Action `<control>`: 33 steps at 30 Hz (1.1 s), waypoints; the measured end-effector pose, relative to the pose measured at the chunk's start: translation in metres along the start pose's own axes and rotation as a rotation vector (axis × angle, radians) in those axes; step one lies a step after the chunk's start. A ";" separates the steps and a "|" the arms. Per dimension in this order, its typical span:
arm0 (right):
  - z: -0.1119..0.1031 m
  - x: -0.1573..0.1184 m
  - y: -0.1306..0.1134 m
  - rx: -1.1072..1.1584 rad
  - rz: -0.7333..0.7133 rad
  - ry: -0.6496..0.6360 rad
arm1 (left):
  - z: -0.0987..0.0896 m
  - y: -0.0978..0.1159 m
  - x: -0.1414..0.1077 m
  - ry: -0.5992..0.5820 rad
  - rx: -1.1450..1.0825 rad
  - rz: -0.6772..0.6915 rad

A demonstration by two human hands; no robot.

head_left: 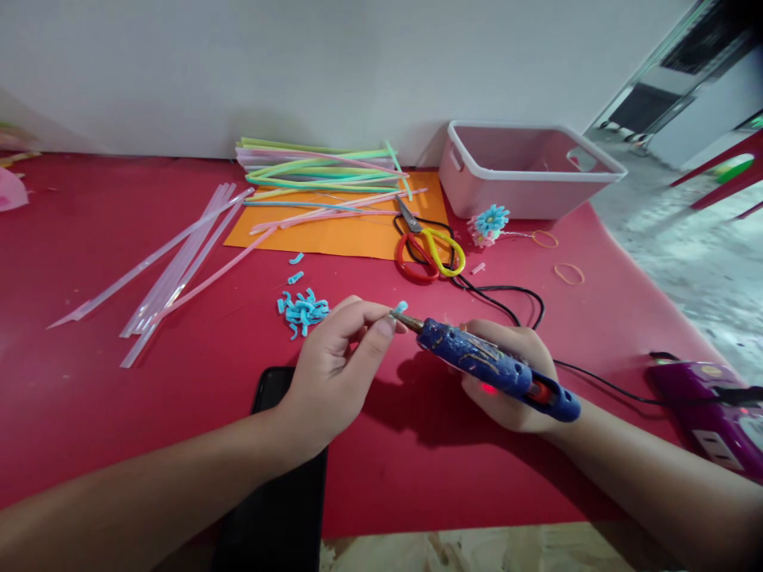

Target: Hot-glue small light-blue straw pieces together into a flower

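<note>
Between its thumb and forefinger, my left hand (pixel 339 369) pinches a small blue piece (pixel 401 307). My right hand (pixel 513 373) is wrapped round a blue glue gun (pixel 489 357), a red light glowing near its fingers. The metal tip of the gun points left and meets the fingertips of my left hand beside the blue piece; whether it touches the piece is hard to tell. A pile of short blue curled pieces (pixel 304 310) lies left of my left hand, with two loose pieces just behind it.
Red and yellow scissors (pixel 437 253) lie on orange paper (pixel 322 238) beside pastel strips (pixel 322 171). Behind stands a pink basket (pixel 524 195), with a blue flower (pixel 492 218) before it. Clear sticks (pixel 179 270) lie left, a black phone (pixel 280 500) near, a purple power strip (pixel 709 405) right.
</note>
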State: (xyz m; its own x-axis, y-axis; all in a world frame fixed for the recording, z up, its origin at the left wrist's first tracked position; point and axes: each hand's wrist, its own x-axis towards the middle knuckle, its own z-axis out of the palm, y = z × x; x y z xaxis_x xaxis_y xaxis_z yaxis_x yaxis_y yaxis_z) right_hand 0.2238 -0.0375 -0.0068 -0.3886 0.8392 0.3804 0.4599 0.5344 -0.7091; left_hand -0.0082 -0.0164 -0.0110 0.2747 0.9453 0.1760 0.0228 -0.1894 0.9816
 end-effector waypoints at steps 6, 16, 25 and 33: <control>0.001 0.001 -0.001 0.011 -0.002 0.013 | 0.001 0.001 0.001 -0.004 -0.001 0.018; 0.000 -0.002 0.001 0.054 0.097 0.008 | 0.002 0.007 0.001 0.009 0.052 0.024; 0.002 -0.002 0.003 0.040 0.069 0.035 | 0.001 0.006 0.001 0.009 0.076 0.041; 0.002 -0.003 -0.002 0.036 0.147 0.039 | 0.001 0.008 0.001 0.018 0.063 0.030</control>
State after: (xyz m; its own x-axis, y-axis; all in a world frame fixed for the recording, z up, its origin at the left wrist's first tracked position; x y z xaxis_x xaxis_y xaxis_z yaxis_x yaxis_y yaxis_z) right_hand 0.2226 -0.0412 -0.0072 -0.2873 0.9119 0.2931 0.4801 0.4019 -0.7797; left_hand -0.0070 -0.0170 -0.0028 0.2588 0.9434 0.2074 0.0751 -0.2337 0.9694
